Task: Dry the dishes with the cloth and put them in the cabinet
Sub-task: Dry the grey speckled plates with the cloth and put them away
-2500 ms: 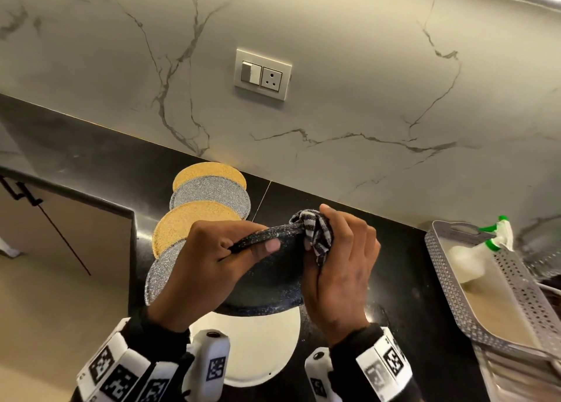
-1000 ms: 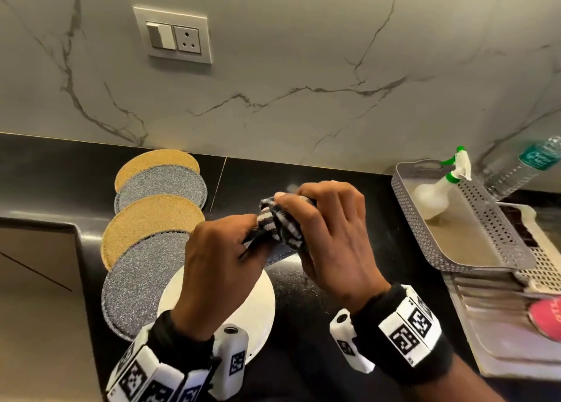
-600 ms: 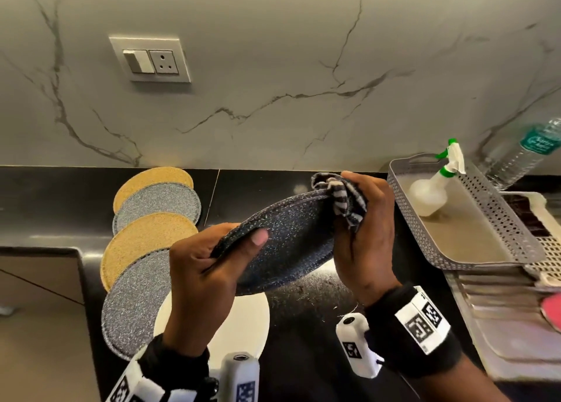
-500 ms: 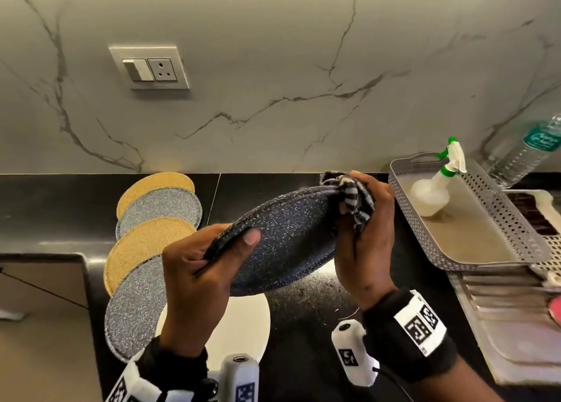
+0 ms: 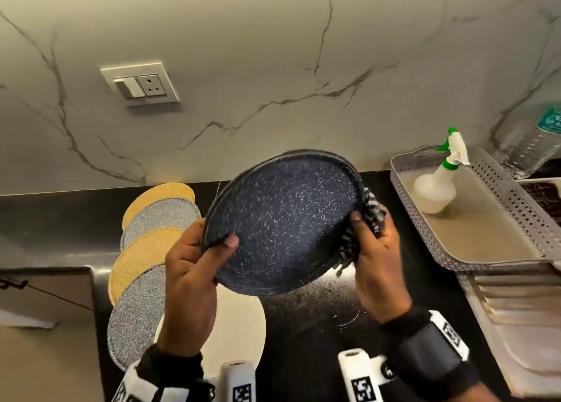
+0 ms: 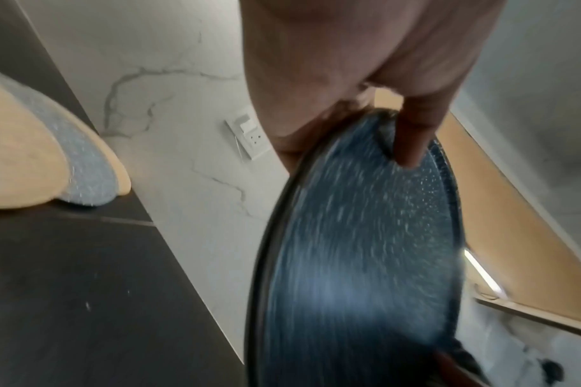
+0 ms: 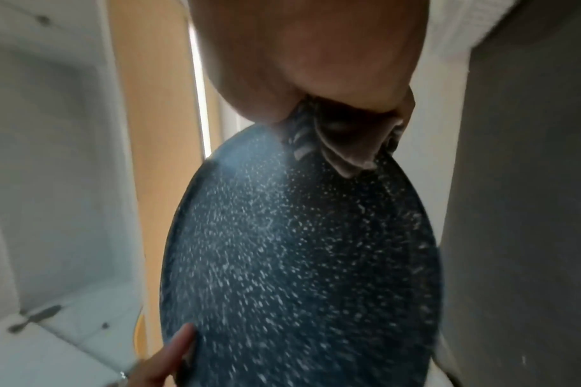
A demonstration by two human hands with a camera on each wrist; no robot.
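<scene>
A dark blue speckled plate (image 5: 285,219) is held up above the black counter, tilted so its face turns toward me. My left hand (image 5: 197,256) grips its lower left rim, thumb on the face. My right hand (image 5: 373,250) grips the right rim through a bunched black-and-white striped cloth (image 5: 372,210). The left wrist view shows the plate (image 6: 358,248) edge-on with my thumb on it. In the right wrist view the cloth (image 7: 332,136) is pressed on the plate (image 7: 298,261) rim. A white plate (image 5: 239,325) lies on the counter below.
Several round gold and silver placemats (image 5: 145,250) overlap on the counter at left. A grey perforated tray (image 5: 516,219) with a white spray bottle (image 5: 437,186) stands at right, a drying rack (image 5: 516,310) below it. A water bottle (image 5: 537,140) leans against the marble wall.
The plate has been tipped up from nearly flat to face me and raised. My right hand with the cloth has slid down along the right rim.
</scene>
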